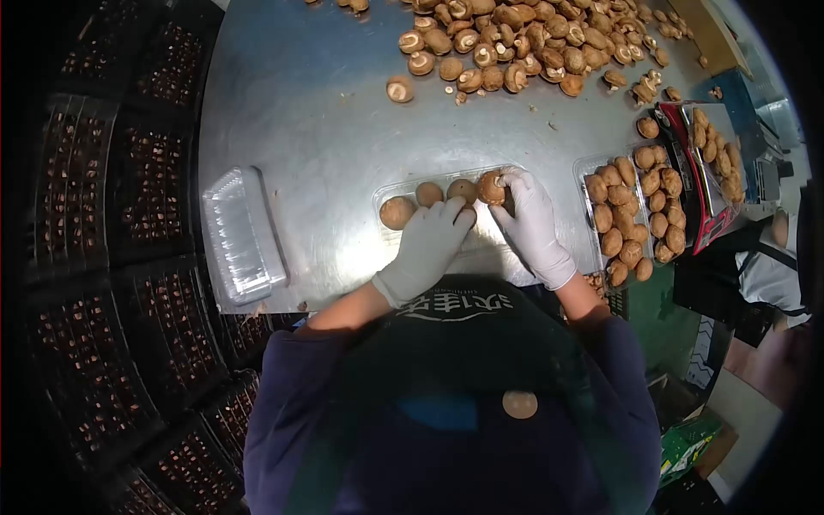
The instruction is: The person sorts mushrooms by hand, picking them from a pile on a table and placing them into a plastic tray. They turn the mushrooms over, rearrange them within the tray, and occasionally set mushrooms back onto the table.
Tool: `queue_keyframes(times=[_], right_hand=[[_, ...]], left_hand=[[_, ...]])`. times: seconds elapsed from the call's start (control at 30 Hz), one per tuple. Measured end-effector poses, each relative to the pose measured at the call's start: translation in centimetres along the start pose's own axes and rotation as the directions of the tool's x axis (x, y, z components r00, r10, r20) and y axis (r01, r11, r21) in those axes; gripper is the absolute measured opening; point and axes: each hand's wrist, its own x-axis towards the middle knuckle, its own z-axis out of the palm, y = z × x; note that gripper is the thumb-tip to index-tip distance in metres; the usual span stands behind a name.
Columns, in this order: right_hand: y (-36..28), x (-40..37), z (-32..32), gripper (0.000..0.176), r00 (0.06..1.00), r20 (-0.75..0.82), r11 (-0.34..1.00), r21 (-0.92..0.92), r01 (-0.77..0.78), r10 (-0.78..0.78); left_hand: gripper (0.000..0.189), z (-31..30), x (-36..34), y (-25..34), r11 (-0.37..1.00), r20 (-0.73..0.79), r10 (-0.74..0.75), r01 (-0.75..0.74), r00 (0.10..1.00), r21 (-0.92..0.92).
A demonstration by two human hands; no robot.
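A clear plastic tray (384, 194) lies in front of me with a row of brown mushrooms along its far side, among them one mushroom (396, 213) at the left end. My right hand (536, 227), in a white glove, pinches a shiitake mushroom (491, 187) with its stem turned toward the thumb and fingers, over the tray's right end. My left hand (429, 247), gloved too, has its fingers curled down on a mushroom in the middle of the tray; that mushroom is partly hidden under the fingertips.
A large heap of mushrooms (524, 39) covers the back of the metal table (326, 129). Stacked clear trays (245, 236) stand at the left. Filled trays (622, 219) and a red scale (705, 215) bearing mushrooms are at the right. Dark crates (94, 343) line the left; another person (768, 275) is far right.
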Motion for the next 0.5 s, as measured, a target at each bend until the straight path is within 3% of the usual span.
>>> queue_keyframes(times=[0.07,0.13,0.17,0.2,0.23,0.27,0.3,0.37,0.4,0.43,0.47,0.5], right_hand=[[0.0,-0.3,-0.5,0.049,1.000,-0.012,1.000,0.018,0.024,-0.024],[-0.1,-0.6,-1.4,0.051,0.993,-0.083,0.993,0.080,0.087,-0.081],[-0.2,-0.8,-2.0,0.051,0.994,-0.082,0.993,0.080,0.085,-0.078],[-0.3,-1.0,-2.6,0.048,0.991,-0.124,0.993,0.101,0.056,-0.043],[-0.3,-1.3,-2.9,0.045,0.987,-0.160,0.992,0.123,0.029,-0.008],[-0.3,-1.6,-2.8,0.040,0.982,-0.186,0.967,0.253,0.013,0.036],[-0.6,-1.7,-3.1,0.040,0.983,-0.181,0.967,0.255,0.011,0.037],[-2.5,-1.8,-4.1,0.044,0.990,-0.059,0.873,0.480,-0.087,0.130],[-3.2,-1.5,-4.1,0.051,0.991,-0.098,0.833,0.552,-0.027,0.097],[-4.1,-1.2,-4.7,0.051,0.991,-0.089,0.832,0.554,-0.034,0.100],[-5.0,-0.7,-5.6,0.053,0.992,-0.071,0.890,0.453,-0.057,0.100],[-5.6,-0.5,-6.3,0.054,0.994,-0.053,0.936,0.343,-0.075,0.099]], left_hand=[[0.035,-0.3,0.1,0.1,0.998,0.000,0.026,-0.026,1.000,0.051],[0.023,-1.7,0.1,0.1,0.959,-0.109,-0.130,0.097,0.986,-0.267],[0.023,-2.4,0.3,0.0,0.958,-0.106,-0.130,0.098,0.986,-0.268],[0.021,-3.2,0.8,-0.3,0.728,0.073,-0.408,0.372,0.910,-0.575],[0.019,-4.1,1.4,-0.5,0.334,0.328,-0.573,0.580,0.751,-0.743],[0.026,-5.3,2.7,-1.1,0.071,0.483,-0.619,0.657,0.619,-0.750],[0.026,-5.5,3.7,-1.4,0.067,0.486,-0.621,0.659,0.615,-0.749],[0.035,-5.1,5.3,-1.5,-0.339,0.504,-0.494,0.376,0.708,-0.862],[0.035,-5.0,6.0,-1.2,-0.346,0.512,-0.497,0.381,0.701,-0.857],[0.040,-4.8,6.8,-0.9,-0.246,0.530,-0.397,0.469,0.749,-0.848],[0.044,-4.4,7.4,-0.4,-0.133,0.552,-0.290,0.538,0.781,-0.832],[0.044,-3.4,7.8,0.2,-0.138,0.554,-0.294,0.539,0.779,-0.831]])
